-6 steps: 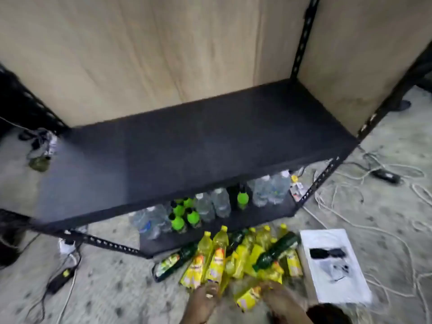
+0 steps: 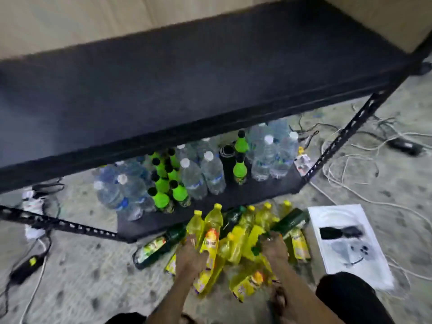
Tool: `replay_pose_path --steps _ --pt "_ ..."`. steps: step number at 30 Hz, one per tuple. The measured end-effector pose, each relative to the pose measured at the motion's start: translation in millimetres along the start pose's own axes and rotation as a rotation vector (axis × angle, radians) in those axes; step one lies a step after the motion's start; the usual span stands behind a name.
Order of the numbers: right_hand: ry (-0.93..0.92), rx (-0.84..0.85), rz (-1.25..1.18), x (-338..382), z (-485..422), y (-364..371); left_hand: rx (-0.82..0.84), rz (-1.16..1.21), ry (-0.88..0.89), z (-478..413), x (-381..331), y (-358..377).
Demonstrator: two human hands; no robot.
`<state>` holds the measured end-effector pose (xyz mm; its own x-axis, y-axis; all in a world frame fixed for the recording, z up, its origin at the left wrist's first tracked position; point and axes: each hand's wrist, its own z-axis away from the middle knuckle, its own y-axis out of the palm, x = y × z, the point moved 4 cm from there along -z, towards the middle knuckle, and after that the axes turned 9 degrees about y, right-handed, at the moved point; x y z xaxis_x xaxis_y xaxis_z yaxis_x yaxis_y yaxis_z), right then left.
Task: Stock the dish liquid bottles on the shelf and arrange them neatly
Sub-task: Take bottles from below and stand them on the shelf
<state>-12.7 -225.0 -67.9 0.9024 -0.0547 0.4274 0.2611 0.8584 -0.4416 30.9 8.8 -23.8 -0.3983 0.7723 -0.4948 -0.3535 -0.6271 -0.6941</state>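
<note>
Two hands are reaching into my floor pile of yellow dish liquid bottles: left hand gripping two upright, right hand closing on a dark green bottle (grip unclear). Bottles risk slipping before reaching the bare upper shelf.

Yellow dish liquid bottles are lying heaped on the floor before the black shelf, caps pointing toward it. Dark green bottles are lying among them.
</note>
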Motion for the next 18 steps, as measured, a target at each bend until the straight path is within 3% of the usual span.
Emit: replay_pose_path --steps 4,7,9,12,18 --pt "0.061 -0.278 0.133 30 -85 -14 0.062 -0.198 -0.031 -57 24 45" --pt "-0.083 -0.393 0.628 29 -107 -5 0.117 -0.228 -0.044 -81 38 81" --pt "-0.259 -0.316 1.075 33 -130 2 0.114 -0.247 -0.057 -92 43 98" --pt "-0.436 -0.206 1.491 21 -152 14 0.049 -0.203 -0.070 -103 42 107" --pt "-0.638 -0.149 1.857 28 -179 15 0.083 -0.329 -0.076 -131 52 108"
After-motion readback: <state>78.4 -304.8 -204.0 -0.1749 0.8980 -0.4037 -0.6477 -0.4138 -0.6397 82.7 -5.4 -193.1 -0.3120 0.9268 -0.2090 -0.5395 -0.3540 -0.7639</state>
